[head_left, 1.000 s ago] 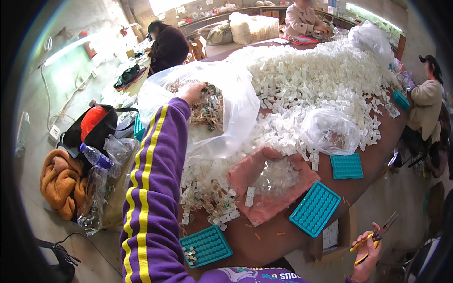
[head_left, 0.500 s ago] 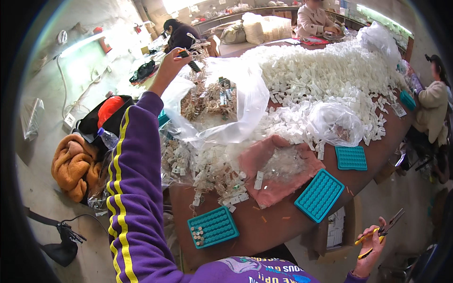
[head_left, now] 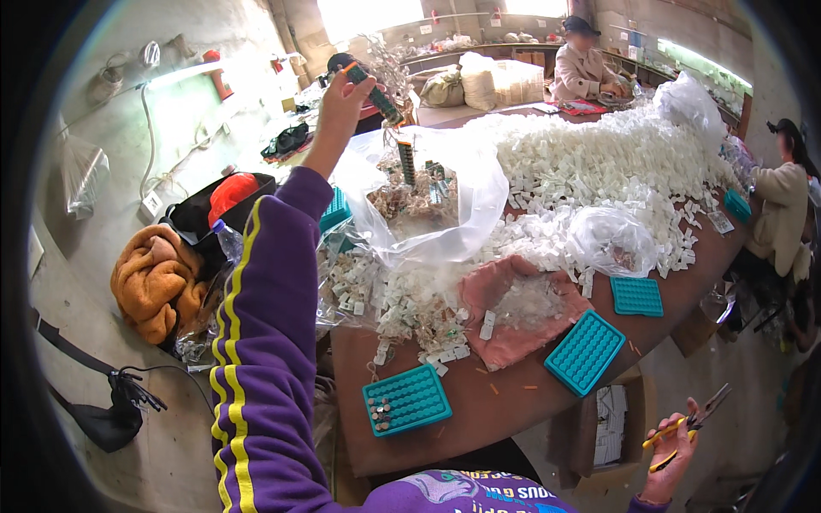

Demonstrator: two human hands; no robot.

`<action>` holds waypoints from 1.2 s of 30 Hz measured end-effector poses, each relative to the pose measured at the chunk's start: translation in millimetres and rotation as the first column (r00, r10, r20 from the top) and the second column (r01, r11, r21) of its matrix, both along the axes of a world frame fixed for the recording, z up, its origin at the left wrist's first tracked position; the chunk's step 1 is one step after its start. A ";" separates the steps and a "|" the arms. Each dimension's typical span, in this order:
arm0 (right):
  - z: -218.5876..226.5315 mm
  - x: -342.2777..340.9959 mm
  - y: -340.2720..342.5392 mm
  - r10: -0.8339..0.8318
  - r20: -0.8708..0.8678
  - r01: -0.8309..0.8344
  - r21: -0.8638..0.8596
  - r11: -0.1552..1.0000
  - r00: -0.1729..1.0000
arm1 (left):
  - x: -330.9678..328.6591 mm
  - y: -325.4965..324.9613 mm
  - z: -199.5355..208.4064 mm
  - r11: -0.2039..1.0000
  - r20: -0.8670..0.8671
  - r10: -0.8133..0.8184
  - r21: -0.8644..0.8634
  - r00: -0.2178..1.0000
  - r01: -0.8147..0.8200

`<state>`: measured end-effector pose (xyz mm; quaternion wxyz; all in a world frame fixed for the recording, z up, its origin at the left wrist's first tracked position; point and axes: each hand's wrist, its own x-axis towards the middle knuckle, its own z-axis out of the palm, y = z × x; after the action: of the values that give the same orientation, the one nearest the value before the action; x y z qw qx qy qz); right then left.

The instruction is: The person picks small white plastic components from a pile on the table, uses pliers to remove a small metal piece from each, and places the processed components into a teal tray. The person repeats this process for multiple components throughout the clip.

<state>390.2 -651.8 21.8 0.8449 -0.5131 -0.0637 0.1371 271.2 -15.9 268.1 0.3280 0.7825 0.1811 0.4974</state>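
My left hand (head_left: pixel 346 104) is raised above an open clear plastic bag (head_left: pixel 483 201), closed around a dark green strip with orange ends (head_left: pixel 380 96). Stringy beige strands (head_left: pixel 376 60) stick up behind the strip. Below it a second dark ridged piece (head_left: pixel 406 162) hangs over the tangled brown and beige bundles (head_left: pixel 398 209) inside the bag; whether the two are joined I cannot tell. At the lower right, away from the table, my right hand (head_left: pixel 671 462) holds pliers with yellow and black handles (head_left: pixel 711 405), their jaws pointing up and slightly apart.
Several teal moulded trays (head_left: pixel 585 352) lie along the table (head_left: pixel 496 419); the nearest tray (head_left: pixel 407 400) holds small round pieces. A pink cloth (head_left: pixel 479 295) and a large heap of white tags (head_left: pixel 590 154) cover much of the top. People sit at the far side and right.
My left hand has lifted the dark strip higher, and more of it shows, with a second piece hanging below. The whole view has shifted a little. My right hand still holds the pliers.
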 end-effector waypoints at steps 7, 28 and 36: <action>1.2 -2.4 -5.3 0.042 -0.089 -0.044 -0.019 0.999 0.995 | 9.5 22.1 -87.0 0.995 0.169 0.011 -0.098 0.986 0.006; 24.8 1.6 26.6 0.077 0.046 -0.079 0.039 0.996 0.996 | -33.7 -69.3 -57.5 0.786 0.205 -0.504 -0.294 0.839 0.544; 98.9 -15.3 91.6 0.570 0.330 -0.303 -0.595 0.744 0.752 | -79.4 -191.3 -69.5 0.961 -0.408 -0.276 -0.085 0.871 0.264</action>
<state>374.9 -560.2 120.8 0.5750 -0.7022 -0.3609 0.2145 191.7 -207.2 198.6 0.3585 0.8834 0.1422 0.2664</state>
